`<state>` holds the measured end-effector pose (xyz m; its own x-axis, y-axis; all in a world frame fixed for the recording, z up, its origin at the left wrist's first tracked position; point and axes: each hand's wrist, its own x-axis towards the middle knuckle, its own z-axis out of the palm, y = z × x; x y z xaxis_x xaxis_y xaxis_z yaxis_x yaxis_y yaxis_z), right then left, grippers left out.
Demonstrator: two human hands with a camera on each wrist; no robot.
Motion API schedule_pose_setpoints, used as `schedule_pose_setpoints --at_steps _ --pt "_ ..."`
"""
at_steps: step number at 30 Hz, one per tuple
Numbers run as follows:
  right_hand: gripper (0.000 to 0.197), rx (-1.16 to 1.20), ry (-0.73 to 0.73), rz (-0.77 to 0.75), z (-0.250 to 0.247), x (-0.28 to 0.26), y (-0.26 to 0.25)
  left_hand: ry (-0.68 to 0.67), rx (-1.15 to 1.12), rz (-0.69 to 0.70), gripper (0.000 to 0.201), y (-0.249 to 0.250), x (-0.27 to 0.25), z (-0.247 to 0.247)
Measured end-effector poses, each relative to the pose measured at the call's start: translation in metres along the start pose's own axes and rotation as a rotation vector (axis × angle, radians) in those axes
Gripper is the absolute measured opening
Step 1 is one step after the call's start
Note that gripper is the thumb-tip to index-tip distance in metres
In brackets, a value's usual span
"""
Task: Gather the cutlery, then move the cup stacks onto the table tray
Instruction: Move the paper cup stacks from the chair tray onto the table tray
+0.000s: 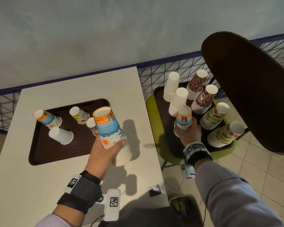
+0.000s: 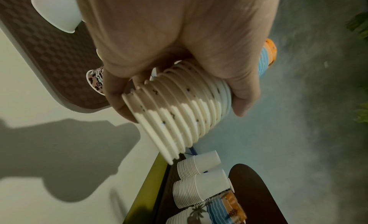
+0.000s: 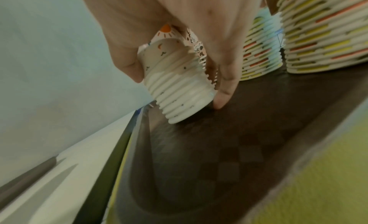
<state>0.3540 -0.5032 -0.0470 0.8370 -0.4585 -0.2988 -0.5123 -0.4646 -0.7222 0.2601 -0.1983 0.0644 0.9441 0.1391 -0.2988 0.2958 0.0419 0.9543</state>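
Note:
My left hand (image 1: 107, 149) grips a tall stack of beach-print cups (image 1: 110, 128) above the white table, just right of the brown table tray (image 1: 39, 153); the stacked rims (image 2: 175, 115) show under my fingers (image 2: 244, 100). Several upside-down cups stand on that tray: a beach-print one (image 1: 47, 119), a white one (image 1: 61, 135), a green-lettered one (image 1: 79, 115) and a leopard one (image 1: 93, 126). My right hand (image 1: 186, 131) holds a second beach-print stack (image 1: 184, 118) on the dark tray (image 1: 161, 112) on the green chair; its bottom rims (image 3: 183, 101) tilt just off the tray surface (image 3: 239, 141).
The chair tray also carries white stacks (image 1: 171, 86), leopard stacks (image 1: 197, 82) and striped stacks (image 1: 215, 115). A dark round seat back (image 1: 252, 89) overhangs at right. A wire mesh fence (image 1: 162, 77) runs behind. A small dark wrapper (image 1: 154, 190) lies near the table's front edge.

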Motion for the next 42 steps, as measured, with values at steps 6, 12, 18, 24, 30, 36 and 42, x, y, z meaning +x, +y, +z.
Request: schedule_pose_setpoints --at_steps 6,12,18,24,30,36,42 --pt "0.076 0.144 -0.027 -0.068 -0.011 -0.027 0.001 0.025 -0.013 -0.014 0.07 -0.005 -0.007 -0.009" --pt "0.051 0.429 -0.306 -0.123 -0.018 -0.076 -0.02 0.088 -0.06 -0.063 0.072 -0.011 -0.024 -0.032" --pt "0.045 0.566 -0.629 -0.239 0.03 -0.126 -0.079 0.209 -0.127 -0.052 0.07 -0.014 -0.047 -0.086" --pt "0.046 0.549 -0.802 -0.387 0.099 -0.18 -0.167 0.299 -0.158 -0.033 0.07 -0.008 -0.065 -0.15" --pt "0.077 0.629 -0.759 -0.35 0.193 -0.226 -0.259 0.366 -0.197 0.013 0.059 -0.002 -0.074 -0.231" --pt "0.076 0.575 -0.68 -0.39 0.281 -0.241 -0.337 0.378 -0.26 0.024 0.053 0.0 -0.071 -0.313" --pt "0.067 0.406 -0.514 -0.438 0.358 -0.233 -0.378 0.369 -0.305 -0.003 0.074 -0.006 -0.06 -0.378"
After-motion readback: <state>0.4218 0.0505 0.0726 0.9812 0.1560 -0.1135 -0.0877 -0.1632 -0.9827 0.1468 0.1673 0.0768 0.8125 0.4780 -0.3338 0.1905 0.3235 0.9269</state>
